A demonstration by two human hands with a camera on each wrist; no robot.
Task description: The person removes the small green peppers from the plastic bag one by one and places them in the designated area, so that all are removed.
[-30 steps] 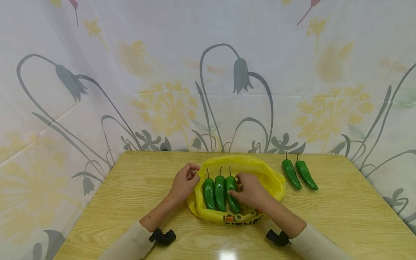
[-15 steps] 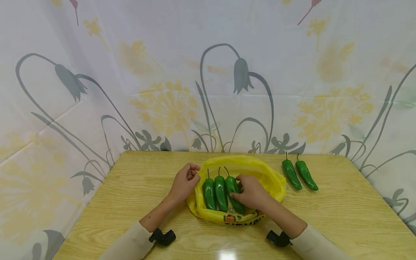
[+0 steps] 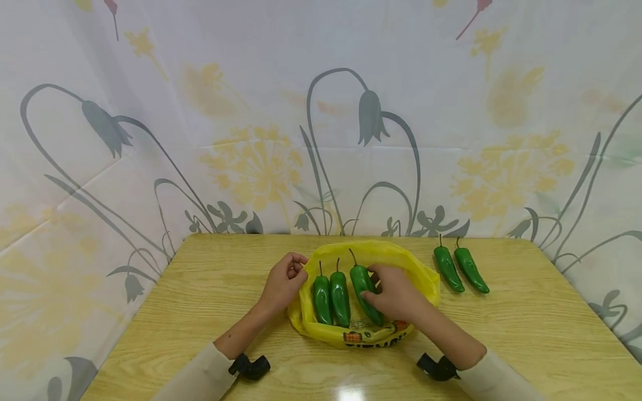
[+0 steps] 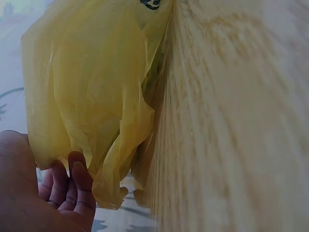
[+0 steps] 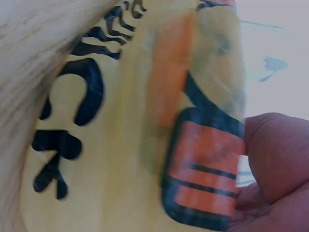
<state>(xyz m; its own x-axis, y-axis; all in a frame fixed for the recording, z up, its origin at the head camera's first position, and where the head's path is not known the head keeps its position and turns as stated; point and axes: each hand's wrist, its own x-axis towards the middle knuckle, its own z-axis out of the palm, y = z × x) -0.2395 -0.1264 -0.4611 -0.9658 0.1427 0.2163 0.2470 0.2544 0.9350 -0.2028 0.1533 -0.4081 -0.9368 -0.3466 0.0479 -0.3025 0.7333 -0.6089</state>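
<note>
A yellow plastic bag lies on the table with its mouth spread wide. Inside it, two green chili peppers lie side by side at the left. To their right my right hand grips a third green chili pepper, which is tilted, between thumb and fingers. At the bag's left rim my left hand pinches the plastic; the left wrist view shows those fingers at the bag's edge. In the right wrist view the printed bag side hides the held pepper, and only part of the hand shows.
Two more green chili peppers lie on the wooden table to the right of the bag. A patterned curtain hangs behind the table's back edge. Black wrist devices sit on both wrists.
My right hand has moved to the right with the third pepper, which has separated from the other two and now tilts more. The left hand stays at the bag's rim.
</note>
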